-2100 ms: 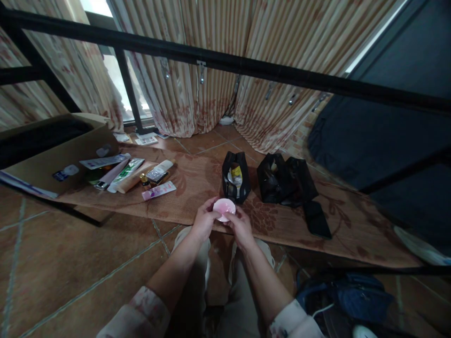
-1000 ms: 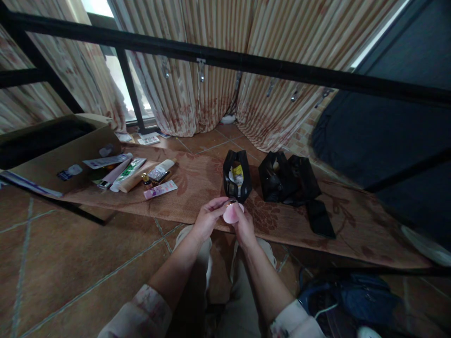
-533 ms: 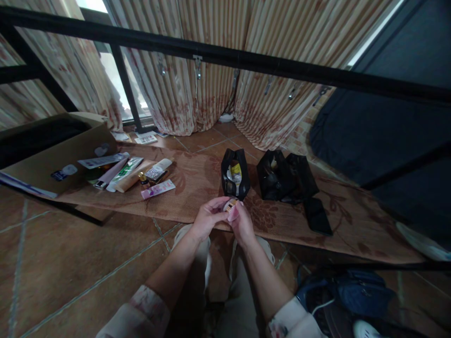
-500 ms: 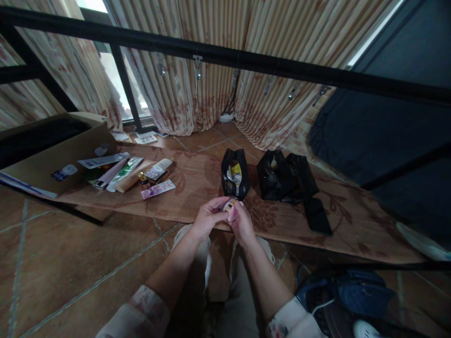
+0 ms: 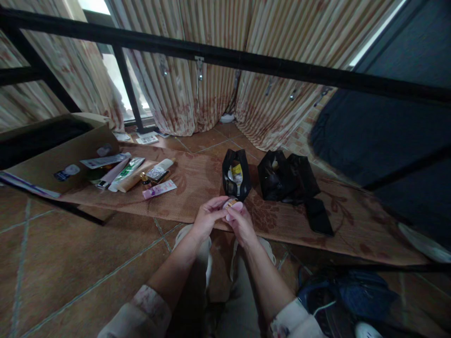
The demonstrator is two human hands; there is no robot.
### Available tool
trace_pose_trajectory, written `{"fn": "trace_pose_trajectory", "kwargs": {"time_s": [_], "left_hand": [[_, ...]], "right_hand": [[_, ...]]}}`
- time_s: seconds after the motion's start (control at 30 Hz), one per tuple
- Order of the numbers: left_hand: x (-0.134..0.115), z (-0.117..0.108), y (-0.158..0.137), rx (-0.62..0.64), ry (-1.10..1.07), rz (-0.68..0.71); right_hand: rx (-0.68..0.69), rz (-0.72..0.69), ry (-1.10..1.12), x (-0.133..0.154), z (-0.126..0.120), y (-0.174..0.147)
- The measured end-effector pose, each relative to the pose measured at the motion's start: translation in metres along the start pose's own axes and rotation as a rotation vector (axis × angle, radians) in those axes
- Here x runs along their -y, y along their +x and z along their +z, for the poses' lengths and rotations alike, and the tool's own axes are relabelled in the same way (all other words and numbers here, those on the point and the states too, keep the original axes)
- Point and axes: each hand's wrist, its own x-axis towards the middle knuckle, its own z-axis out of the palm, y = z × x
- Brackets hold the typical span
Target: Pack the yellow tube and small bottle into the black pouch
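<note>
Both hands meet in front of an upright black pouch (image 5: 245, 164) and hold one small roundish pale-pink item with a gold band (image 5: 231, 204); its exact kind I cannot make out. My left hand (image 5: 207, 217) pinches its left side between thumb and fingers. My right hand (image 5: 244, 226) is closed around the right side, thumb pressed on its front. The pouch gapes at the top, and a yellow-and-white packet (image 5: 236, 173) shows inside.
Left on the cloth-covered bench (image 5: 197, 173) lie several tubes (image 5: 130, 171), a small gold-capped bottle (image 5: 144, 179), a glittery case (image 5: 154, 173) and a cardboard box (image 5: 88, 150). To the right are black bags (image 5: 276, 180) and a black phone-like slab (image 5: 319, 217). A dark rail (image 5: 225, 58) crosses above.
The small item has turned slightly in my fingers, and my right thumb has shifted over its front. The pouch and everything on the bench stay in place.
</note>
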Motion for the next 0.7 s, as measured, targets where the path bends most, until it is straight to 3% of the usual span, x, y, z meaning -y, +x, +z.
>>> {"fn": "trace_pose_trajectory", "kwargs": {"time_s": [0.7], "left_hand": [[-0.0026,0.0005,0.0007,-0.066,-0.075,-0.061]], "right_hand": [[-0.096,-0.051,0.109,-0.0070,-0.0056,0.0061]]}}
